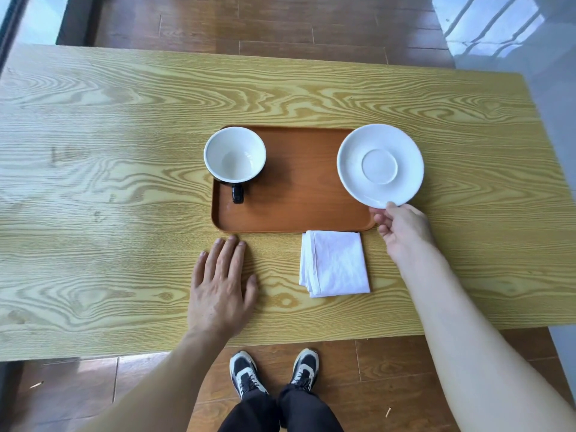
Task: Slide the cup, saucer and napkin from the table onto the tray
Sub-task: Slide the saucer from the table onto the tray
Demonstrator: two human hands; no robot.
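Note:
A brown rectangular tray (pixel 299 210) lies in the middle of the wooden table (pixel 124 120). An empty cup (pixel 234 155), black outside and white inside, stands in the tray's far left corner with its handle toward me. My right hand (pixel 400 227) pinches the near rim of the white saucer (pixel 380 165), which overlaps the tray's right edge. A folded white napkin (pixel 334 263) lies on the table just in front of the tray's near right corner. My left hand (pixel 219 285) rests flat on the table, fingertips close to the tray's near edge.
The table's near edge runs just above my shoes (pixel 274 372). Brown wood floor lies beyond the far edge and below the near edge. Bare tabletop stretches to the left and right of the tray.

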